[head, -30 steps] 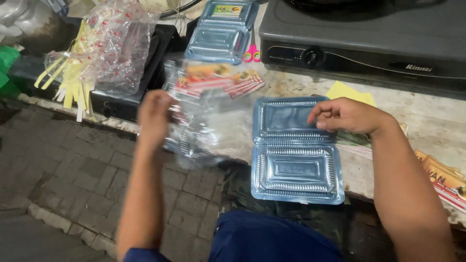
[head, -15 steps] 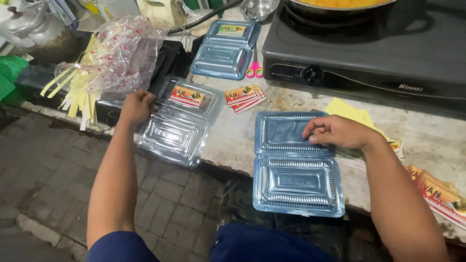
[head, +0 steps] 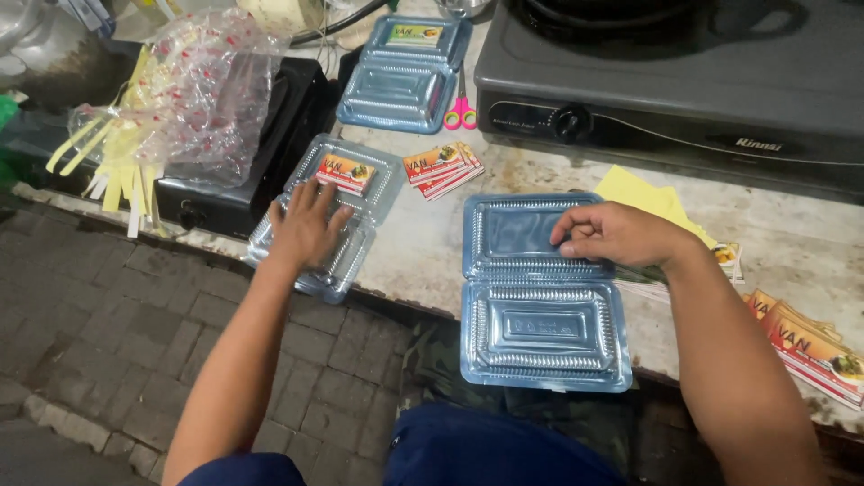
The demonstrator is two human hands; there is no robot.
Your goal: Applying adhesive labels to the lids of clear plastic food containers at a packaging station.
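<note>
left hand [head: 306, 229]: fingers spread flat, palm down on a clear clamshell container [head: 328, 216] at the desk [head: 423, 243] edge, gripping nothing; a small printed label [head: 345, 171] lies on that container. right hand [head: 616, 236]: loosely curled, fingertips pressing the hinge of a second clamshell container [head: 540, 292], lying unfolded at the front of the desk. small cards [head: 443, 166] fanned between the containers. pink-handled scissors [head: 461, 110] beside a third container [head: 405, 72]. gas stove [head: 675, 81] at rear. yellow paper [head: 643, 193] under the right wrist.

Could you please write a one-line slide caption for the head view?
Left hand rests on a labelled clear clamshell box; right hand touches an open empty clamshell box on the counter.
</note>
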